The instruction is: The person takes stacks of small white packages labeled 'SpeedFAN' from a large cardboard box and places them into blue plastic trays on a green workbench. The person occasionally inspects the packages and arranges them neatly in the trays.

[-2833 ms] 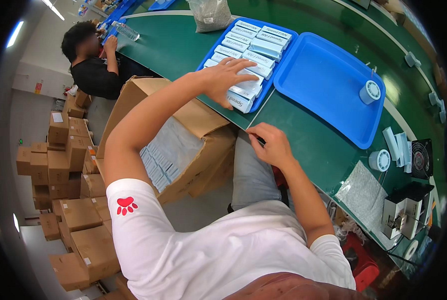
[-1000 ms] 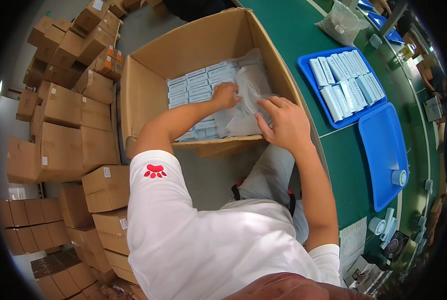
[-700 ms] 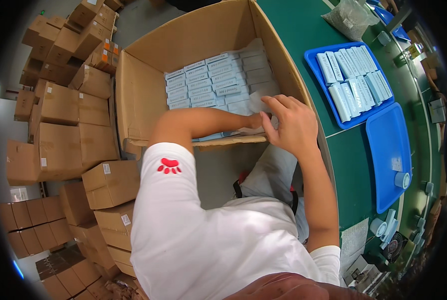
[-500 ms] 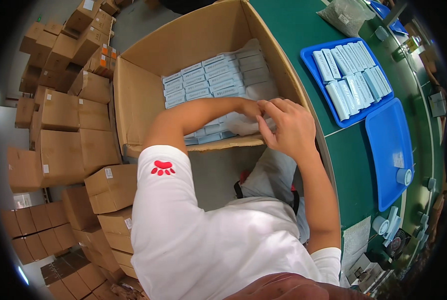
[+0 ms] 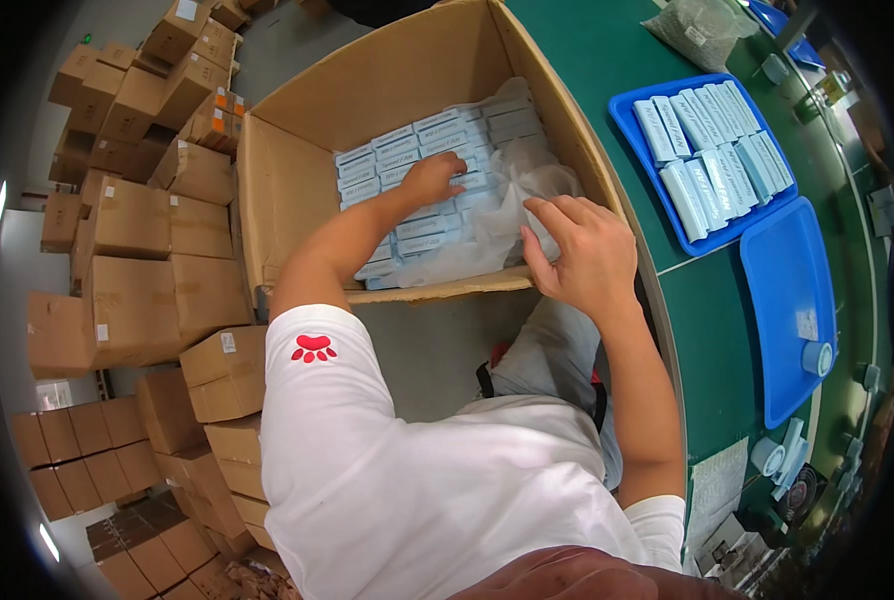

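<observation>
An open cardboard carton stands in front of me, with rows of small light-blue boxes packed inside. Over the middle of these boxes is my left hand, its fingers bent and apart with nothing visible in them. Clear plastic film lies bunched across the right part of the rows. At the carton's near right corner, my right hand has its thumb apart from its fingers. Its fingertips are beside the film; whether they touch it I cannot tell.
Right of the carton, a green table bears a blue tray with more light-blue boxes and a second blue tray with a tape roll. A bag of grey material sits farther back. Stacked cartons line the left.
My left hand has moved left and away from my right hand, onto the boxes. The film now spreads farther over them. My right hand has hardly moved.
</observation>
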